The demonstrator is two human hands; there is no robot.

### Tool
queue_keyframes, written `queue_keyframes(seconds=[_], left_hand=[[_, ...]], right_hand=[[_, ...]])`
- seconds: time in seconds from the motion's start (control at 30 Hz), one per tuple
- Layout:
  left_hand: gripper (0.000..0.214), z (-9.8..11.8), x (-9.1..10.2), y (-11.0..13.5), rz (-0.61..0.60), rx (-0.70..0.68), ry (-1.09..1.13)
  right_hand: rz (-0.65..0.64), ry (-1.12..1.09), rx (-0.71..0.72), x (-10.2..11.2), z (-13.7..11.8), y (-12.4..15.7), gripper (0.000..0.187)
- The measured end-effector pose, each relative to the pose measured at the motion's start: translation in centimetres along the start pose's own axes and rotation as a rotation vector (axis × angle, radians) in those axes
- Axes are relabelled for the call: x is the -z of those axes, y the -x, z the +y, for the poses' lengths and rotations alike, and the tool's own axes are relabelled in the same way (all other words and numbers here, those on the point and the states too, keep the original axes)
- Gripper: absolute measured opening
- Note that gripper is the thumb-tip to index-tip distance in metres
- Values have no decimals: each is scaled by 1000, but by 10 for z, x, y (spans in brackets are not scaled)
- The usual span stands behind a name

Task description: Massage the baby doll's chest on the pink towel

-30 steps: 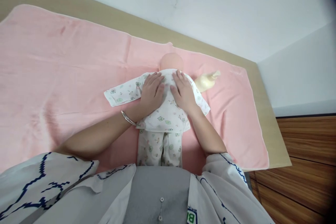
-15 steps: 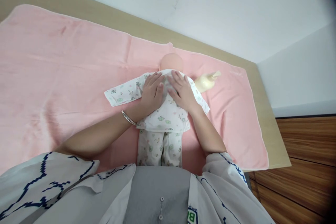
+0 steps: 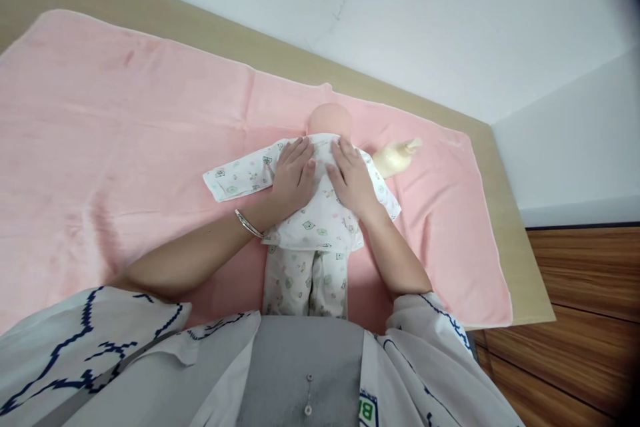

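A baby doll lies on the pink blanket, its bald head at the far end and its face not showing. It wears a white printed top and matching trousers. My left hand rests flat on the upper left of the top, fingers stretched out. On the upper right lies my right hand, also flat, with the thumb apart from the fingers. Between the two hands a strip of the top shows. The doll's hands and feet are hidden.
A pale yellow bottle-shaped item lies on the blanket beside the doll's right-hand sleeve. The pink blanket covers most of the wooden table. A white wall rises behind, and brown wood panelling stands at the right.
My right hand has shifted slightly to the right on the top, and its fingers are closer together. My left hand stays on the top. The view has moved a little.
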State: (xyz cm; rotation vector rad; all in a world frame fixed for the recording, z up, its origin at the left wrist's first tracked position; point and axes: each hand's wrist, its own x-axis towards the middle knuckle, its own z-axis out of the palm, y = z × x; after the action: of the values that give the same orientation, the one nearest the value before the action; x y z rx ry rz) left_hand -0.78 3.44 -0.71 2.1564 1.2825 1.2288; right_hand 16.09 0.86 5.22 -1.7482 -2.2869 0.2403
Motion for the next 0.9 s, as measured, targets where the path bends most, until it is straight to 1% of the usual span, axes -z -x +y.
queue_keyframes(seconds=[0.07, 0.1, 0.13, 0.17, 0.23, 0.27, 0.33, 0.37, 0.43, 0.5, 0.6, 0.67, 0.77, 0.83, 0.9], left_hand=[[73, 1, 0, 0, 0, 2, -6], [71, 1, 0, 0, -2, 2, -7], [68, 1, 0, 0, -4, 0, -7], [65, 1, 1, 1, 0, -3, -5], [61, 1, 1, 2, 11, -11, 0], [60, 0, 1, 2, 18, -13, 3], [56, 0, 1, 2, 21, -12, 5], [54, 0, 1, 2, 14, -9, 2], [50, 2, 1, 1, -10, -2, -15], [47, 7, 2, 2, -27, 3, -52], [45, 17, 6, 3, -28, -1, -127], [46, 22, 8, 2, -57, 3, -165], [51, 22, 11, -5, -135, 47, -180], [53, 17, 12, -13, -176, 80, -168], [54, 14, 14, -19, -211, 95, -159]], right_hand=[[63, 42, -165, -2, -7, 5, 66], [85, 75, -208, -4, -15, 11, 67], [97, 109, -214, -6, -26, 19, 64], [94, 131, -184, -7, -37, 27, 62], [53, 144, -55, -9, -54, 40, 58], [21, 140, 11, -9, -58, 43, 58], [-45, 114, 97, -6, -55, 40, 56], [-62, 98, 95, -4, -49, 35, 54], [-58, 58, 26, -1, -32, 23, 53], [-28, 21, -69, 1, -16, 12, 61], [0, 11, -171, 1, -8, 5, 71], [24, 51, -224, -1, -13, 9, 71], [60, 156, -258, -5, -35, 24, 67], [63, 219, -224, -6, -52, 37, 62], [46, 256, -162, -5, -63, 46, 59]])
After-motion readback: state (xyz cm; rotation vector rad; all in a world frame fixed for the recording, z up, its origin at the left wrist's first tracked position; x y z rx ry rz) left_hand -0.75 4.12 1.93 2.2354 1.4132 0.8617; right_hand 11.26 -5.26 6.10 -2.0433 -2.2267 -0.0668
